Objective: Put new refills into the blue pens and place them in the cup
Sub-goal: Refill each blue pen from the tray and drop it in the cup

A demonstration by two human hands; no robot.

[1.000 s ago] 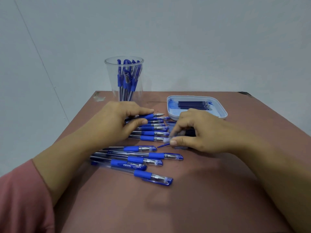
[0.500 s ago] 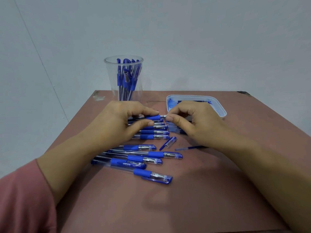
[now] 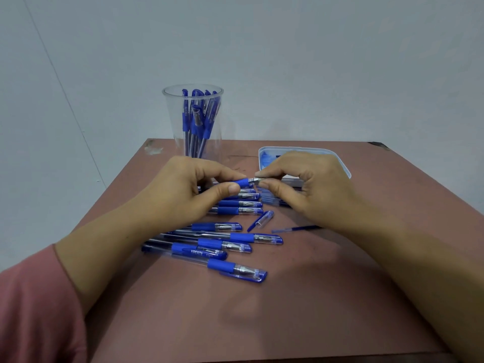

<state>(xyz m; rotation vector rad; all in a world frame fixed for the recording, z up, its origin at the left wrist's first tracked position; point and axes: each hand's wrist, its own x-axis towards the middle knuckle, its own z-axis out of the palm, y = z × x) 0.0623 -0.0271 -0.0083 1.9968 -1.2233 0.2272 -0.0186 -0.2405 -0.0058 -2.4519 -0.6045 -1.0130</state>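
My left hand (image 3: 188,189) pinches a blue pen (image 3: 242,183) by its blue grip, a little above the table. My right hand (image 3: 306,187) pinches the metal tip of that same pen between thumb and forefinger. Below them several capped blue pens (image 3: 235,242) lie in rows on the brown table (image 3: 288,310). A loose cap (image 3: 262,220) and a loose refill (image 3: 296,228) lie to the right of the rows. A clear cup (image 3: 192,121) at the back holds several blue pens. The white tray (image 3: 343,169) of refills is mostly hidden behind my right hand.
A grey wall stands close behind the table's far edge. The near half of the table is bare brown surface. A pink sleeve (image 3: 34,310) covers my left arm at the lower left.
My right hand let go of the cap and a refill, leaving them on the table, then moved up to the pen tip. Both hands lifted the pen slightly.
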